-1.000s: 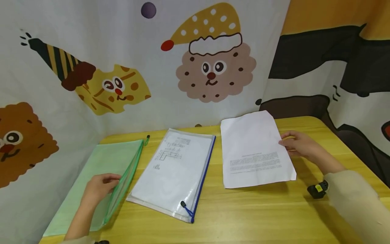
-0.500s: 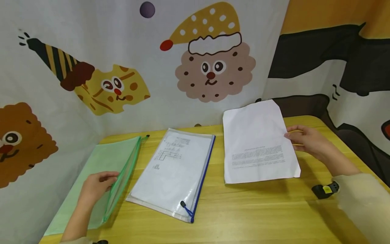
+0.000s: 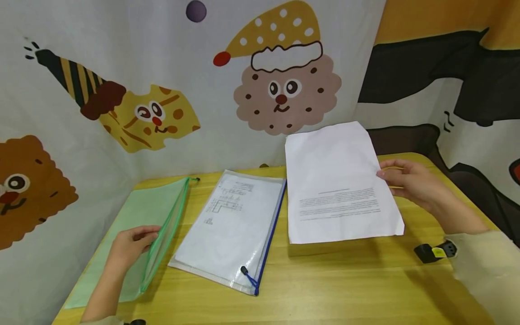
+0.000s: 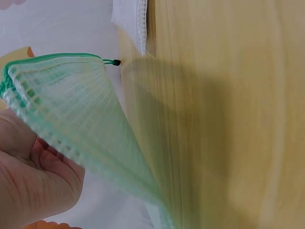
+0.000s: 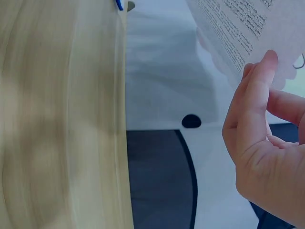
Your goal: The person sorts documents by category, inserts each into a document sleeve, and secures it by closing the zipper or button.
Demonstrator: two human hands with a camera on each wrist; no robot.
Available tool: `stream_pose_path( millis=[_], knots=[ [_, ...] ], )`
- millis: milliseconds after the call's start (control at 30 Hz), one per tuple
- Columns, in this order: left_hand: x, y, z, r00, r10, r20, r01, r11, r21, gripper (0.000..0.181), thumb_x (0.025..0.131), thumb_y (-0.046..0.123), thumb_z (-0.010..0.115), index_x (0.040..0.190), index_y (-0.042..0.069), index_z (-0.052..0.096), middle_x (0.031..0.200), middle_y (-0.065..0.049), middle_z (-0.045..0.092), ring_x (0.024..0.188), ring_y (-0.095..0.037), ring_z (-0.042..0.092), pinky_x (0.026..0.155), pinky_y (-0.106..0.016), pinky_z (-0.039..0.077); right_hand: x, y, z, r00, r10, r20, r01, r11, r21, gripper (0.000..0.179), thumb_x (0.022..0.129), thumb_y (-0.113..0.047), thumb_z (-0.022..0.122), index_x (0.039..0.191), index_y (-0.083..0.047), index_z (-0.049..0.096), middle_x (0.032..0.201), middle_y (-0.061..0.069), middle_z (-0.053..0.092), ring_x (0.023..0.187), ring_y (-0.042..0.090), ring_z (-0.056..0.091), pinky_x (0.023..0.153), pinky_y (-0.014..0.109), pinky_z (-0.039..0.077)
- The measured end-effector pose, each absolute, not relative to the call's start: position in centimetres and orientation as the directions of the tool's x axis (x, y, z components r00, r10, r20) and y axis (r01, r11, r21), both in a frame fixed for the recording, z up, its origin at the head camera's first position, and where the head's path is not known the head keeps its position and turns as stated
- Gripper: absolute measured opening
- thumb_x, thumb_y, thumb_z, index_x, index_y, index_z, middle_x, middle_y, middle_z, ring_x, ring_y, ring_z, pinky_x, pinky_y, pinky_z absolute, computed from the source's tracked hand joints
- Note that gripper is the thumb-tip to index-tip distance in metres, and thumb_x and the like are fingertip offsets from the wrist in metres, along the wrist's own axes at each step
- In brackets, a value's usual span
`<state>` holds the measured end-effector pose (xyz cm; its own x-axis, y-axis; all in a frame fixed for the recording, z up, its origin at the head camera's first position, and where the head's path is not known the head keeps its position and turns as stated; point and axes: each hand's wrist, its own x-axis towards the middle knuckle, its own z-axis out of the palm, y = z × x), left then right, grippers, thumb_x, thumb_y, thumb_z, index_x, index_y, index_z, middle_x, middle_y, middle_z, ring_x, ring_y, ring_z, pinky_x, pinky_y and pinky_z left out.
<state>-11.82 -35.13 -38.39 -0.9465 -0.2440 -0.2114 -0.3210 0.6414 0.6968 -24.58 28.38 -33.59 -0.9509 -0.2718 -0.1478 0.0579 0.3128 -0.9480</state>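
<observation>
At the table's left lies a translucent green zip pouch [image 3: 142, 207], its zip side gaping. My left hand [image 3: 132, 248] pinches the upper layer at that opening and lifts it; in the left wrist view the mesh-lined mouth [image 4: 86, 105] spreads wide. On the right, my right hand [image 3: 414, 185] holds a printed sheet of paper [image 3: 333, 167] by its right edge, between thumb and fingers. The sheet is raised over the table and tilted, its printed lines in the lower half. The right wrist view shows the fingertips [image 5: 269, 59] against the paper.
Between the hands lies a clear zip pouch [image 3: 235, 234] with a blue zip and a page with a drawing inside. All rests on a yellow wood-grain table [image 3: 325, 289]. A cartoon-printed curtain [image 3: 219, 149] hangs close behind the table's back edge.
My right hand has lifted the paper higher off the table; it went slightly right, then back left. My left hand keeps its grip on the green pouch, whose opening has shifted slightly.
</observation>
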Motion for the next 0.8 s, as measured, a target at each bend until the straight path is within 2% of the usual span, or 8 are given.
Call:
stream_pose_path(
  millis=[267,700,800],
  knots=[
    [-11.8,-34.2,-38.2,-0.95,-0.236,-0.204,-0.31,0.643,0.7,0.036,0.101,0.023,0.059,0.131,0.003,0.064,0.128,-0.02,0.066,0.088,0.003,0.063,0.079,-0.027,0.061,-23.9,26.2,-33.2,-0.942,-0.305,-0.139,0.042,0.304,-0.952,0.024,0.103,-0.02,0.054,0.123,-0.01,0.046,0.097,-0.015,0.071,0.085,0.009,0.068,0.075,0.023,0.061],
    [-11.8,-33.6,-38.7,-0.962,-0.214,-0.169,-0.27,0.655,0.706,0.035,0.1,0.021,0.06,0.129,0.003,0.065,0.123,-0.017,0.069,0.085,0.007,0.061,0.08,-0.027,0.061,-23.7,23.2,-33.9,-0.924,-0.36,-0.132,0.027,0.282,-0.959,0.029,0.102,-0.022,0.055,0.125,-0.005,0.046,0.098,-0.013,0.071,0.088,0.01,0.069,0.077,0.025,0.061],
    [-11.9,-33.5,-38.8,-0.961,-0.219,-0.171,-0.274,0.651,0.708,0.035,0.1,0.022,0.06,0.129,0.004,0.066,0.122,-0.016,0.07,0.087,0.004,0.063,0.08,-0.026,0.061,-23.7,22.6,-34.1,-0.917,-0.376,-0.133,0.029,0.27,-0.962,0.03,0.102,-0.021,0.056,0.125,-0.004,0.046,0.098,-0.011,0.071,0.088,0.011,0.069,0.077,0.026,0.061]
  ],
)
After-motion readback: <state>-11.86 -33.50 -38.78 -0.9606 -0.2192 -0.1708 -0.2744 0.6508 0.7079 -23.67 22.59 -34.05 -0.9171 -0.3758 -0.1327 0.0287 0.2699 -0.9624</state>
